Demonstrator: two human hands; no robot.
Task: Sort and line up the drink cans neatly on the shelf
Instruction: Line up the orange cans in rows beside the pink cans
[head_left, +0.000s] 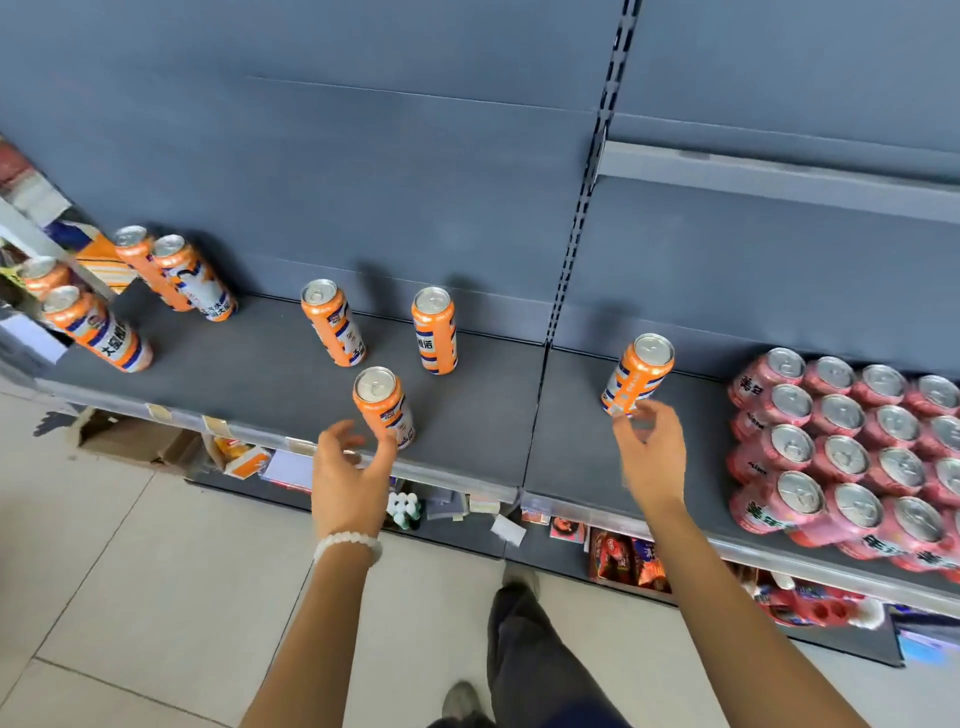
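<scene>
Upright on the grey shelf (291, 364), orange cans (434, 330) are scattered, pink cans (841, 452) packed at its right end, left hand (349, 475) opened beside the nearest orange can (383, 407), right hand (652, 454) pinching the right-hand orange can (638, 375) at its base.

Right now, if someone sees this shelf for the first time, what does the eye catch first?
First, the tight block of pink cans at the right end of the grey shelf, neatly packed. Then the orange cans standing scattered, far apart, across the middle and left. Both hands reach in: the left hand at the front orange can, the right hand at another orange can.
</scene>
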